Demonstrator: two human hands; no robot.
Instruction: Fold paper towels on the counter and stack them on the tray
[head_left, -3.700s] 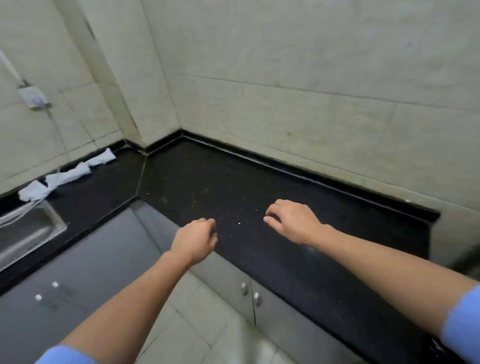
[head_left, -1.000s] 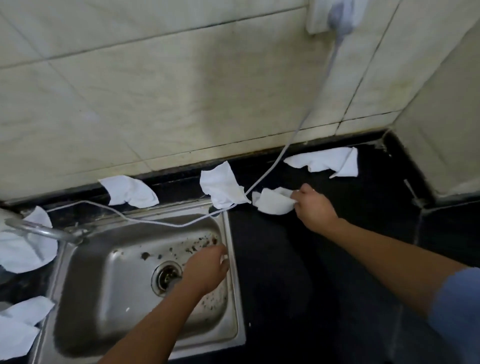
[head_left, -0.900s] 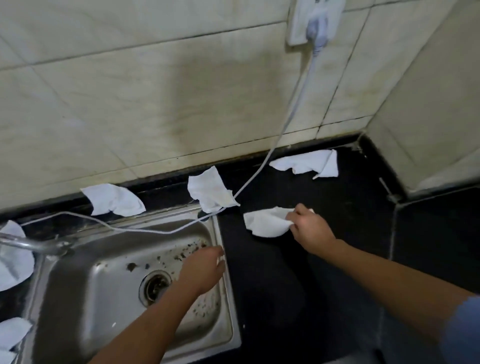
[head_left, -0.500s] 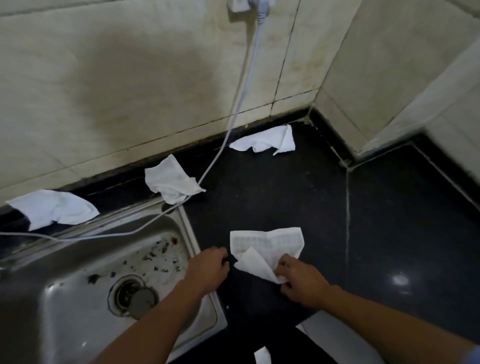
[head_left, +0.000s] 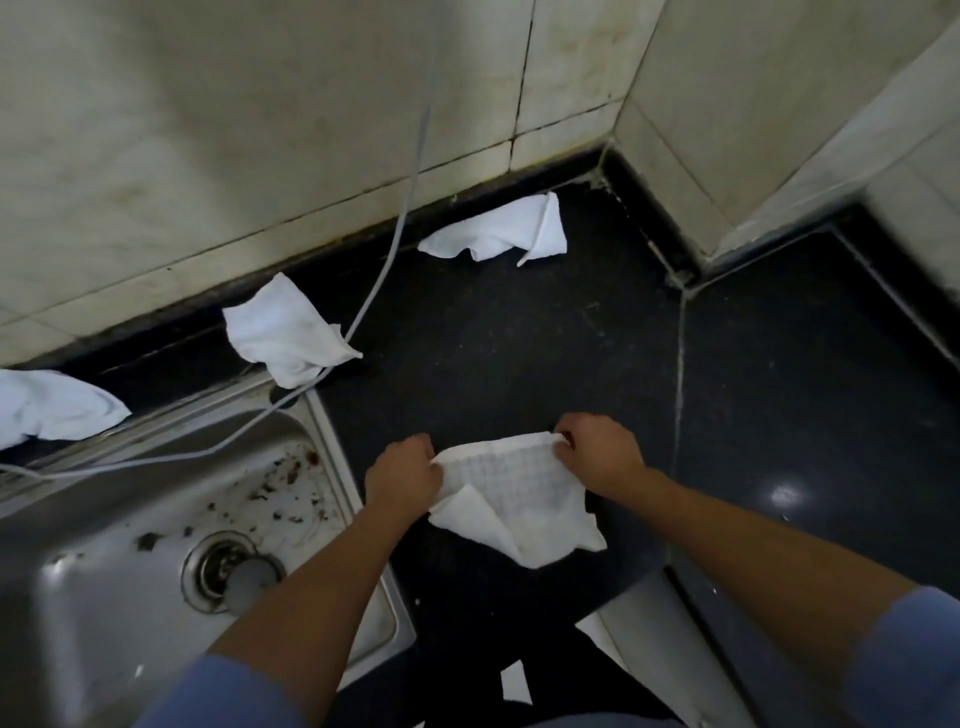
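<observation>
A white paper towel (head_left: 519, 493) lies half spread on the black counter (head_left: 519, 353) near its front edge. My left hand (head_left: 402, 478) pinches its far left corner and my right hand (head_left: 597, 452) pinches its far right corner. The near part of the towel is creased and folded over. Three more crumpled paper towels lie by the wall: one at the back right (head_left: 498, 234), one at the sink's back corner (head_left: 283, 332), one at the far left (head_left: 52, 408). No tray is in view.
A steel sink (head_left: 130, 545) with a drain and dirt specks sits left of my hands. A white cable (head_left: 384, 260) hangs from the wall and runs across the sink's rim. Tiled walls form a corner at the back right.
My right hand picked a paper towel from beside the cable and dragged it to the counter's front. My left hand left the sink's rim and took hold of the towel's other corner.
</observation>
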